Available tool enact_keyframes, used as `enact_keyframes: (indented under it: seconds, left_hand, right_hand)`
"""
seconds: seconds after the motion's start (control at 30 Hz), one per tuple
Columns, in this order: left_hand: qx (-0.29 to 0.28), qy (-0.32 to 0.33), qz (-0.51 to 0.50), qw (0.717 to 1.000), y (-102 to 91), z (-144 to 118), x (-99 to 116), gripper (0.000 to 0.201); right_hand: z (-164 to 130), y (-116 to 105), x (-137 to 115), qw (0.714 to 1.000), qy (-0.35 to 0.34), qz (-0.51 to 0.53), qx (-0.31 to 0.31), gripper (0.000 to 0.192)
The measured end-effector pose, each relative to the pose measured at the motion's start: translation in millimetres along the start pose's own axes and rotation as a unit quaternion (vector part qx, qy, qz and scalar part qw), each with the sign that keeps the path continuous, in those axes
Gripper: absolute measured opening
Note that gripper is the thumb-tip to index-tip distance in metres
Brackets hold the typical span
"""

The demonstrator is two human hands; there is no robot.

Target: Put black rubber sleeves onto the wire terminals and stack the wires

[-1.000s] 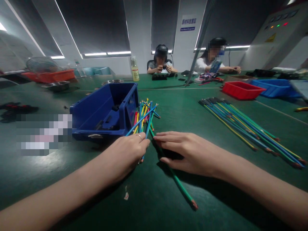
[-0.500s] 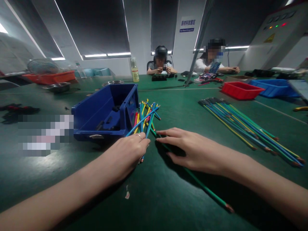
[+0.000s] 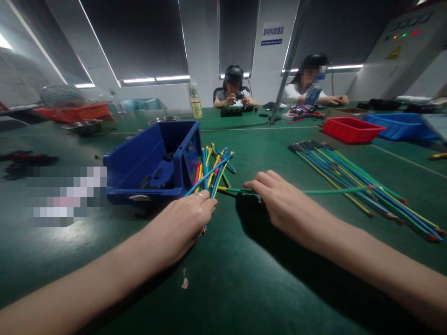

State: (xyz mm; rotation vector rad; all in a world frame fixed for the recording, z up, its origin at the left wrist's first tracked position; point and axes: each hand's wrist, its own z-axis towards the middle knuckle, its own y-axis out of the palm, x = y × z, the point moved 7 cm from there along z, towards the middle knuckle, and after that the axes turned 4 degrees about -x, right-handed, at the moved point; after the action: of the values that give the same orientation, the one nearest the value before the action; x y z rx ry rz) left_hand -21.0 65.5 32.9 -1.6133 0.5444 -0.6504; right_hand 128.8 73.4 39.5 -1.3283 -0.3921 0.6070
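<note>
While left hand [image 3: 190, 216] grips wire bundle [image 3: 209, 175], right hand [image 3: 275, 195] holds green wire [image 3: 328, 191].

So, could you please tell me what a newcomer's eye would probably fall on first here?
Probably the bright tangle of stripped wires near the centre, under the left hand, beside a deep blue bin. Next, perhaps, the green wire running behind the right hand towards the neat row of black-ended wires on the right. Beyond that row, a red tray also stands out.
</note>
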Motion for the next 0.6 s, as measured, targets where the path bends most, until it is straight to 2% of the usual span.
enact_keyframes:
  seconds: [0.17, 0.3, 0.43, 0.6]
  left_hand:
    - [-0.005, -0.003, 0.007, 1.0, 3.3, -1.1, -2.2, 0.035]
    - [-0.009, -0.007, 0.005, 1.0, 3.0, -0.9, -1.5, 0.034]
    - [0.002, -0.005, 0.027, 1.0, 0.7, 1.8, 0.4, 0.034]
    - [0.027, 0.011, 0.057, 0.998, -0.9, 1.1, 1.4, 0.043]
  right_hand:
    - [6.9, -6.8, 6.8, 0.998, 0.04, -0.045, 0.002, 0.032]
    - [7.1, -4.9, 2.8, 0.997, 0.065, -0.046, -0.008, 0.007]
    - [7.8, -4.2, 1.3, 0.99, 0.085, -0.107, -0.023, 0.014]
    - [6.9, -22.3, 4.6, 0.981, 0.077, -0.179, 0.025, 0.023]
